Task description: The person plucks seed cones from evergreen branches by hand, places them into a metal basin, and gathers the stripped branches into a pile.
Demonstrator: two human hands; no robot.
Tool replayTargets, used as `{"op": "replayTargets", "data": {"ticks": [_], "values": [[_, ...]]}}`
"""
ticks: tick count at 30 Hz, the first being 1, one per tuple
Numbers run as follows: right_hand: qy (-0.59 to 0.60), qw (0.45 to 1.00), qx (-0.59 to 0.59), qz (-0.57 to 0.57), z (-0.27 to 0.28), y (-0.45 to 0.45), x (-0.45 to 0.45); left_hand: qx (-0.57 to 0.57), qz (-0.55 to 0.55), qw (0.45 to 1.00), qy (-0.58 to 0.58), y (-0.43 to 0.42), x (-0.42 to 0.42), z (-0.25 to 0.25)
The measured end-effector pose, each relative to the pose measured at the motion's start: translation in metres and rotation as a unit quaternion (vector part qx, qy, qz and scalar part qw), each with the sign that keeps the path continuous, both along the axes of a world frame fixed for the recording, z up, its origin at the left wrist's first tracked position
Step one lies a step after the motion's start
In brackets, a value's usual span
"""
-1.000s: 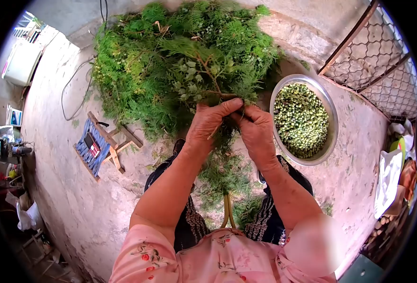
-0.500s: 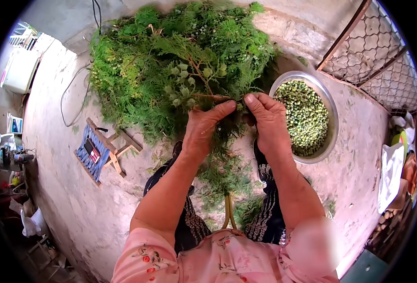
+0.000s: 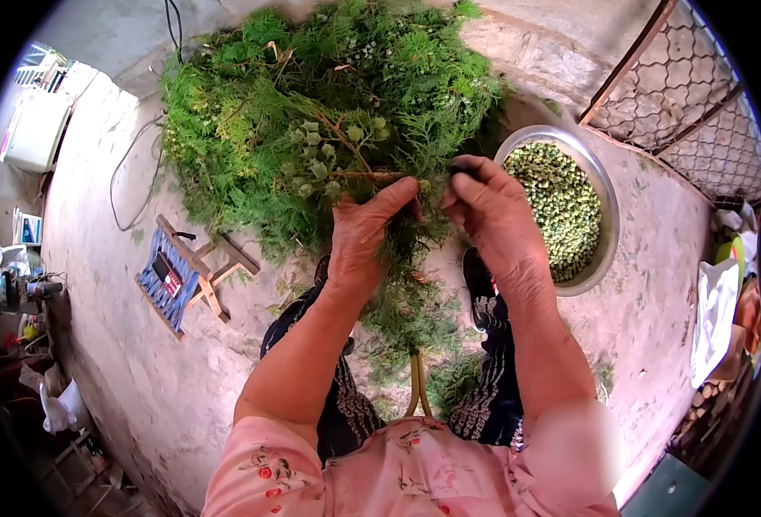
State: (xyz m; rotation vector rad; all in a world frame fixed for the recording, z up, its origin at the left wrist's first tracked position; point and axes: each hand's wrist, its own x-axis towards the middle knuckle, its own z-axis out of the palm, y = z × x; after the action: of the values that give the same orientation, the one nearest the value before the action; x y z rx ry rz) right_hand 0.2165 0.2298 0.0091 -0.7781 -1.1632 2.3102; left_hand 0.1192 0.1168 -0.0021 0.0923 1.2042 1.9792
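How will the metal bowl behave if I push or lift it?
The bowl looks like rigid metal, so it probably won't flex. The many small green pods inside likely add noticeable weight. They appear loose, so tilting may make them slide toward the low side and perhaps spill over the rim.

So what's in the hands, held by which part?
Left hand: a green sprig, by its brown stem. Right hand: contents, if any, can't be told.

A basin (image 3: 608, 207) (cones (image 3: 561, 211) inside) stands right of the branch heap (image 3: 337, 73); a stool (image 3: 182, 300) sits before the heap, leftward.
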Motion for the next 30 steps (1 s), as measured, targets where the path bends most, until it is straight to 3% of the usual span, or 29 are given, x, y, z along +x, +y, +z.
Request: {"op": "replayTargets", "data": {"ticks": [2,7,9,11,13,15,17,19,21,22,25,27,29,30], "values": [[-0.005,0.997,0.043,0.058,-0.002,-0.006,0.001,0.005,0.005,1.000,0.005,0.000,0.000,-0.002],[0.011,0.994,0.096,0.052,-0.007,-0.011,-0.002,0.006,-0.005,1.000,0.005,0.003,0.004,-0.005],[-0.018,0.997,-0.059,0.045,-0.002,-0.010,-0.001,0.011,-0.025,0.999,0.016,0.002,0.003,-0.007],[-0.033,0.997,-0.059,0.043,-0.006,-0.009,0.001,-0.011,-0.052,0.999,0.001,0.001,0.003,-0.007],[-0.003,0.985,-0.171,0.015,-0.008,-0.006,0.007,-0.004,-0.064,0.998,-0.010,0.000,0.002,-0.012],[0.083,0.975,-0.204,0.017,-0.019,0.015,0.014,0.002,-0.079,0.997,-0.021,-0.001,0.002,-0.012],[0.047,0.989,-0.139,-0.020,-0.016,0.027,0.016,-0.003,-0.109,0.994,0.002,-0.003,0.001,-0.007],[0.120,0.973,-0.174,-0.095,-0.030,0.053,0.024,-0.011,-0.136,0.990,0.020,-0.002,0.000,-0.007],[0.293,0.881,-0.301,-0.219,-0.020,0.075,0.035,-0.019,-0.167,0.985,0.036,-0.003,0.002,-0.007],[0.313,0.876,-0.275,-0.244,-0.026,0.092,0.045,-0.012,-0.169,0.985,0.025,-0.004,0.004,-0.006],[0.424,0.828,-0.299,-0.214,-0.037,0.116,0.064,-0.010,-0.179,0.983,0.036,-0.001,0.009,-0.002],[0.357,0.830,-0.276,-0.328,-0.034,0.122,0.063,-0.017,-0.181,0.982,0.058,0.000,0.009,-0.004],[0.321,0.847,-0.263,-0.333,-0.034,0.116,0.059,0.013,-0.149,0.988,0.043,-0.001,0.010,-0.014],[0.126,0.952,-0.011,-0.280,-0.039,0.102,0.056,-0.029,-0.099,0.992,0.068,-0.001,0.015,-0.013]]}}
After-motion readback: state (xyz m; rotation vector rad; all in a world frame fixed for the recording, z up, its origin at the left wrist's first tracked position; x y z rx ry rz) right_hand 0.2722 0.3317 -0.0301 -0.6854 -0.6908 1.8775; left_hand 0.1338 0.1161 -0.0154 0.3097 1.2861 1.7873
